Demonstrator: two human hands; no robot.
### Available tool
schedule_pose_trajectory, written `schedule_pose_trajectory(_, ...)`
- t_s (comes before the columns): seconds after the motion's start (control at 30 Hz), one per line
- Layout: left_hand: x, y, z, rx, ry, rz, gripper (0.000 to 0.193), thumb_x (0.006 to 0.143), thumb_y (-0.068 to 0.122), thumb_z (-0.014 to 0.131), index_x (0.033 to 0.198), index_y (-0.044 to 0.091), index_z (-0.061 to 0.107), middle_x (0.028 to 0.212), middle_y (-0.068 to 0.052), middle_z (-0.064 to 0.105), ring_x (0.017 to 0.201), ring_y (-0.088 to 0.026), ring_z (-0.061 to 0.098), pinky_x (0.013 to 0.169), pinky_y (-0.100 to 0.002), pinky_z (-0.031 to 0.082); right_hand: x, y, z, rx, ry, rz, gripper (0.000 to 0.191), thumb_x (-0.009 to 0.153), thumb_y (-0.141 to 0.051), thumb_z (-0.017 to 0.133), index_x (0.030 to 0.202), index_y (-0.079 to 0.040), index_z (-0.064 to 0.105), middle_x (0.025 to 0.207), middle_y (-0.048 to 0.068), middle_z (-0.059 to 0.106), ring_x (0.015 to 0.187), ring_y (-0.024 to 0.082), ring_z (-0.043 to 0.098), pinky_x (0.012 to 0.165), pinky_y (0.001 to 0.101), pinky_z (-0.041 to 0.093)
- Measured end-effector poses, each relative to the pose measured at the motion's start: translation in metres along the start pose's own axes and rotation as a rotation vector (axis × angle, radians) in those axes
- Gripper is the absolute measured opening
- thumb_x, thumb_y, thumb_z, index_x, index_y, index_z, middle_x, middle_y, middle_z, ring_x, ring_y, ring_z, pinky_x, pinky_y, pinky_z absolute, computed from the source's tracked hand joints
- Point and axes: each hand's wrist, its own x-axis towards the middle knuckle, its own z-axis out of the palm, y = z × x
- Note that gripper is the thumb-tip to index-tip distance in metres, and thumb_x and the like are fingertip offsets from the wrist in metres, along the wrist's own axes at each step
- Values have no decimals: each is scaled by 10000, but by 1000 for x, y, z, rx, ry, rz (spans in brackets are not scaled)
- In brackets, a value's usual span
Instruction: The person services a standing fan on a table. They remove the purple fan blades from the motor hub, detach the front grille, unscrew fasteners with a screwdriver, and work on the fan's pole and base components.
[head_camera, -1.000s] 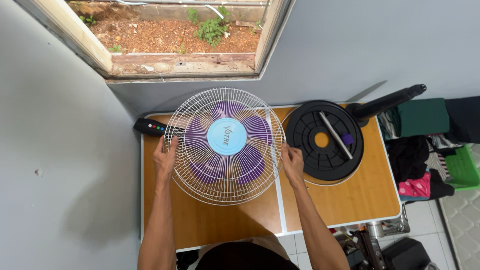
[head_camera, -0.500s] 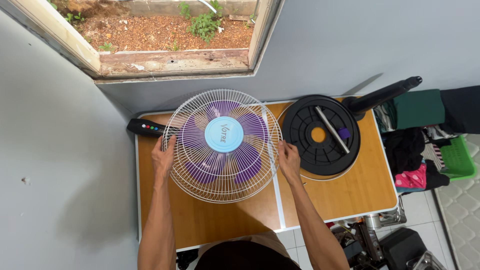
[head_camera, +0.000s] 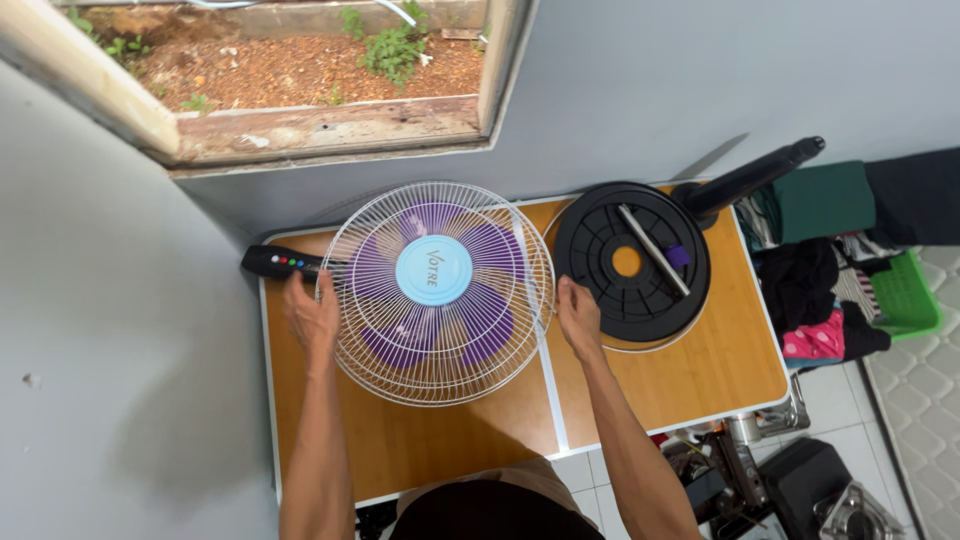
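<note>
A fan head lies face up on the wooden table (head_camera: 700, 370): a white wire grille (head_camera: 440, 290) over purple blades (head_camera: 490, 330) with a light blue centre cap (head_camera: 433, 270). My left hand (head_camera: 313, 315) grips the grille's left rim. My right hand (head_camera: 578, 315) holds its right rim. A black control panel with coloured buttons (head_camera: 282, 263) sticks out at the grille's upper left, just above my left hand.
A round black fan base (head_camera: 630, 262) lies upside down on the table's right half, with a metal rod (head_camera: 653, 250), a small purple part (head_camera: 678, 256) and a black pole (head_camera: 750, 178) leaning off it. Clothes and a green basket (head_camera: 905, 295) sit right. Window above.
The view has shifted slightly; both hands stay on the grille's rims, my right hand a little lower on the rim. The fan head has not visibly moved.
</note>
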Motion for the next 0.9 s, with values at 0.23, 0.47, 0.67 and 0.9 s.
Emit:
schedule_pose_trajectory(0.23,-88,155,102,-779,-218,481,349,891,-81,547,1184,55,679,1071,-77,738,988,-199,701,849,-304,547,33,44,-51,27,196,22,367,960,-379,694,1099,-49,774,788,81,757,742,157,716,713,330,561)
schedule_pose_trajectory(0.47,-164,302,257,-802,-671,254,183,1020,81,546,1130,14,676,1005,-144,760,908,-231,714,820,-326,569,96,116,-128,-132,504,175,231,913,-255,755,1028,-62,805,823,112,759,774,220,739,731,361,560)
schedule_pose_trajectory(0.67,-129,309,394,-177,-354,468,233,811,106,624,989,38,760,886,-226,738,870,-400,725,765,-469,571,148,217,-148,-161,685,295,158,891,-120,711,997,-26,781,801,143,748,736,264,741,703,373,575)
schedule_pose_trajectory(0.9,-113,292,495,382,-236,676,119,893,186,636,892,67,627,931,-198,694,906,-386,703,775,-470,582,179,312,-166,-230,591,345,232,885,-139,721,1075,-10,755,880,151,757,771,280,747,718,383,585)
